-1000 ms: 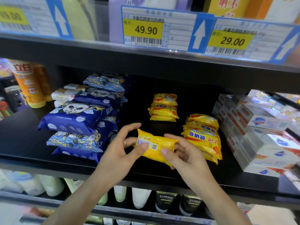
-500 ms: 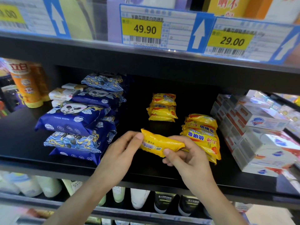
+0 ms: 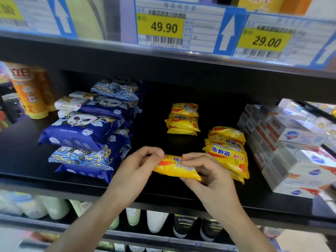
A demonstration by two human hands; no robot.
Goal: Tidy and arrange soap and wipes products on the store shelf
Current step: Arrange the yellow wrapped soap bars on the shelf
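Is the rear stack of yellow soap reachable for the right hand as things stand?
Probably not yet: the right hand and left hand both grip a yellow soap bar. The dark shelf before the rear stack looks unobstructed.

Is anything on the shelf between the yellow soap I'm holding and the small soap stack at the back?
Nothing visible. The soap bar, held by the left hand and right hand, faces bare black shelf up to the back stack. The wipes packs sit left of that path, the front stack right of it.
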